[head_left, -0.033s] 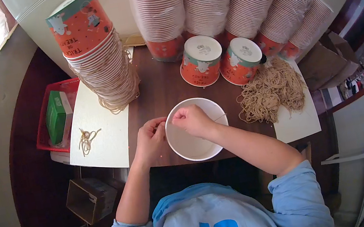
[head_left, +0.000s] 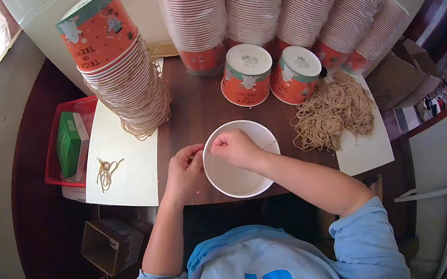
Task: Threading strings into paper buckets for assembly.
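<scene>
A white paper bucket stands mouth up at the table's front edge, in front of me. My right hand reaches inside it, fingertips pinched together close to the left wall; whatever they hold is hidden. Against the outer left side of the bucket, my left hand has its fingers curled and closed, and I cannot make out anything between them. A short piece of thin cord shows at the bucket's right inner wall, beside my right wrist.
Tan cords lie heaped at the right. Two orange buckets stand upside down behind, before tall wrapped bucket stacks. A corded bucket stack rises at the left, near loose cord and a red basket. A cardboard box sits below.
</scene>
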The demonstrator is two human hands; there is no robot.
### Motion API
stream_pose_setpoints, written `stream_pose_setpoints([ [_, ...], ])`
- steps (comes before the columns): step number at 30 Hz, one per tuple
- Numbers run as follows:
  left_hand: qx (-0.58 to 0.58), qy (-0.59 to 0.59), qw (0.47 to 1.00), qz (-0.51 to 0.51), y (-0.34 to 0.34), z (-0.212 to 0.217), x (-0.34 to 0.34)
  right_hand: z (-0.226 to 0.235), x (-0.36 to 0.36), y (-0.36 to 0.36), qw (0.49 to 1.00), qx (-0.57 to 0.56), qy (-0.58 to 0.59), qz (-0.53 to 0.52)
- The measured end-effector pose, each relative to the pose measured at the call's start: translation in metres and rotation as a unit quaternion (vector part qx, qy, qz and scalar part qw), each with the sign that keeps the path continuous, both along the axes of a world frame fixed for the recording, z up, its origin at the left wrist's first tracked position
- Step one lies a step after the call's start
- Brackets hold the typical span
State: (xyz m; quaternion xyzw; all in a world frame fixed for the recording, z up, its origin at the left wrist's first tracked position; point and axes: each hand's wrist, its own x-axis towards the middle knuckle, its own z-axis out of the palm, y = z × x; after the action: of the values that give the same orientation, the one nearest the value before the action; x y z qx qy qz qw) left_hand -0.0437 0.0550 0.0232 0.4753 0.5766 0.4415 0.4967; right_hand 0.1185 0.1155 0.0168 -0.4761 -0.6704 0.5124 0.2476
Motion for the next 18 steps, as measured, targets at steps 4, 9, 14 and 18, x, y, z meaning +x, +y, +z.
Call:
stream_pose_setpoints([
  [4,-0.005,0.023,0.999,-0.032,0.0,0.012,-0.003,0.001,-0.003,-0.001,1.0,-0.017,0.006,0.004],
  [9,-0.036,0.111,0.99,-0.075,-0.002,0.017,-0.01,0.007,-0.003,-0.005,0.999,-0.024,-0.014,0.022],
  [14,0.032,0.211,0.973,-0.088,-0.009,0.032,-0.003,0.003,0.001,-0.008,0.998,-0.018,-0.024,0.046],
  [18,0.009,0.19,0.978,-0.089,-0.012,0.019,-0.002,0.008,0.014,-0.007,0.995,-0.037,-0.006,0.091],
])
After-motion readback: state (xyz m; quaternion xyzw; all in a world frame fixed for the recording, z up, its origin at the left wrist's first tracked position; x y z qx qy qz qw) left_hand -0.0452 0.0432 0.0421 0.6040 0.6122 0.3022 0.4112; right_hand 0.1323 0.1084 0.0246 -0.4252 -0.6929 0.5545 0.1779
